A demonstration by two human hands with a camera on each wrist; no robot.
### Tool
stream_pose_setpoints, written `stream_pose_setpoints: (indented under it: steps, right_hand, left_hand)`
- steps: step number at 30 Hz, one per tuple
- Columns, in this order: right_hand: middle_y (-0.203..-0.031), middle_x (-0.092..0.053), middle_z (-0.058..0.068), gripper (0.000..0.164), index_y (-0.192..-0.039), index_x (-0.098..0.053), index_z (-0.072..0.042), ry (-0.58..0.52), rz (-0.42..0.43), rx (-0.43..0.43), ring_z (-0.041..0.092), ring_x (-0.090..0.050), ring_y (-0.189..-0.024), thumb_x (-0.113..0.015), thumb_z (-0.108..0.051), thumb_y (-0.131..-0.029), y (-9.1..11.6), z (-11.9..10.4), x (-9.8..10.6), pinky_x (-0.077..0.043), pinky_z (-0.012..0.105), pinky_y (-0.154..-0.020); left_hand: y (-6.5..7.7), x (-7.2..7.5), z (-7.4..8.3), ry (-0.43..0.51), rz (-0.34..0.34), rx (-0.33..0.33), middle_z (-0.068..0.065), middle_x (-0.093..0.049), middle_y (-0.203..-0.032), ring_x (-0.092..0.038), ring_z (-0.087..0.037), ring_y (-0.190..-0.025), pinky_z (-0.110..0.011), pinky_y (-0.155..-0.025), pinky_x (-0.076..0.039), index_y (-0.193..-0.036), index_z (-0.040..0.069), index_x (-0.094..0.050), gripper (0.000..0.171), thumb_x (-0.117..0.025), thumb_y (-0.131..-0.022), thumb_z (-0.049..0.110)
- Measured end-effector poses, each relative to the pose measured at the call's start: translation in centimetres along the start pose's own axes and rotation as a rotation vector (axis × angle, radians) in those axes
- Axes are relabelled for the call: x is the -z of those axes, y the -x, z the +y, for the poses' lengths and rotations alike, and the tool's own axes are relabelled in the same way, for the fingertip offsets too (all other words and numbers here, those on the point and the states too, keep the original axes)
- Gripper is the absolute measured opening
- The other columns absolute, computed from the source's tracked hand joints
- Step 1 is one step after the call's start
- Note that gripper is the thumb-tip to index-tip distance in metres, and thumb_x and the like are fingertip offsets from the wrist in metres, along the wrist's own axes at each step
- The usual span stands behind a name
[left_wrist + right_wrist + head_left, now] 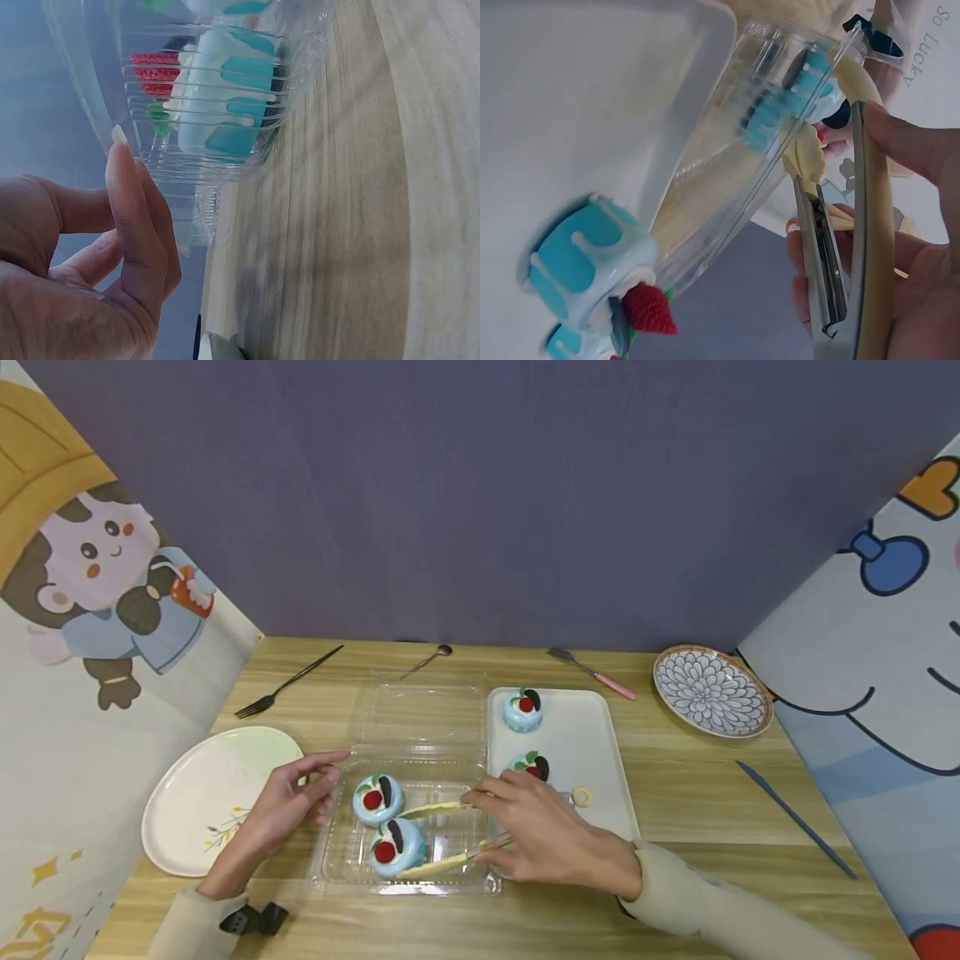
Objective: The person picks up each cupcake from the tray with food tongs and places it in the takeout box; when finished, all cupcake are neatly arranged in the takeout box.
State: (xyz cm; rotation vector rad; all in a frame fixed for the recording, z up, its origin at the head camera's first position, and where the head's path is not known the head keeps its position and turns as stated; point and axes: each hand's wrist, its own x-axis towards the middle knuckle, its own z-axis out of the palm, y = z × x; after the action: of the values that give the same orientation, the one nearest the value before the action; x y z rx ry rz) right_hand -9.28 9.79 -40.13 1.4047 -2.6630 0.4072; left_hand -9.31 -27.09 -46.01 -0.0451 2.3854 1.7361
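Note:
A clear hinged plastic box [442, 768] lies with its lid raised away at the back. Two light-blue toy cupcakes stand in its left part, a rear cupcake [372, 810] and a front cupcake [408, 843], each topped with a red berry and a dark cookie. My right hand [551, 831] holds metal tongs with cream-yellow tips [438, 866]; the tips reach into the box, spread around the front cupcake. By the box's left rim is my left hand [288, 802], its fingers loosely bent and a fingertip right at the rim in the left wrist view.
A white tray [581, 727] right of the box carries two more cupcakes, the nearer partly behind my right hand. A white plate [172, 810] lies at left, a patterned plate [712, 691] at back right. Forks, a spoon [444, 651] and a dark knife [795, 818] lie around.

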Motion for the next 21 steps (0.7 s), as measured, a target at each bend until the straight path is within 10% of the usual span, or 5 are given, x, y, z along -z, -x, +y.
stream_pose_setpoints:
  steps: [21]
  right_hand:
    - [-0.124,-0.064,-0.001,0.070,-0.130,-0.061,-0.014,0.073,-0.031,0.016,0.015,-0.061,-0.105,-0.079,-0.053,-0.075,-0.8,-1.1,-1.7,-0.056,0.030,-0.095]
  left_hand:
    - [0.1,0.0,0.1,-0.004,0.018,-0.005,-0.012,-0.056,-0.107,-0.061,-0.007,-0.066,-0.034,-0.051,-0.061,-0.137,0.007,-0.055,0.039,-0.056,-0.101,0.021]
